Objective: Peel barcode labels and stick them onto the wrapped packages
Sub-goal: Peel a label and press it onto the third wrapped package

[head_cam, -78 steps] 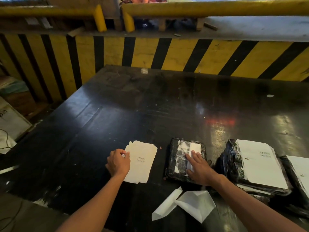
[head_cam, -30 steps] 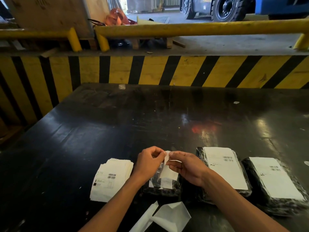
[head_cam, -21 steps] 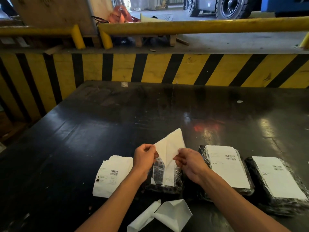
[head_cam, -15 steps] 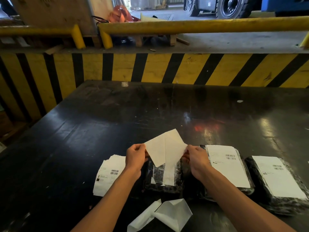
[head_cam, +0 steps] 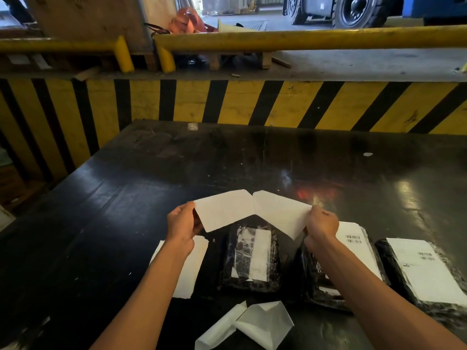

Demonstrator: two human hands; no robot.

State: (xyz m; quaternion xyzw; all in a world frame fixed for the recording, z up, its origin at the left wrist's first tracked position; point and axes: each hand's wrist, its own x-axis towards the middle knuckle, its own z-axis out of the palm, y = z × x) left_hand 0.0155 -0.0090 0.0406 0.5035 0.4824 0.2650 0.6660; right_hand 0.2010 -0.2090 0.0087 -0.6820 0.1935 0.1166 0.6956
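Observation:
Above the table, my left hand (head_cam: pixel 183 223) and my right hand (head_cam: pixel 322 227) pull a white label sheet apart into two leaves. The left leaf (head_cam: pixel 225 210) is pinched by my left hand, the right leaf (head_cam: pixel 280 213) by my right. They still meet at the top middle, and I cannot tell which is label and which is backing. Right below them lies a black wrapped package (head_cam: pixel 274 263) with only a narrow white strip on it. A stack of barcode labels (head_cam: pixel 194 269) lies partly under my left forearm.
Two wrapped packages carrying barcode labels lie to the right, one (head_cam: pixel 353 248) under my right forearm and one (head_cam: pixel 427 271) at the table's right edge. Crumpled backing paper (head_cam: pixel 252 324) lies near the front edge. A yellow-black striped barrier (head_cam: pixel 252 102) bounds the black table (head_cam: pixel 177 178) behind.
My hands lifted a label from the stack, brought it over the middle package and drew apart, so the two leaves opened from a small pinch into a wide spread.

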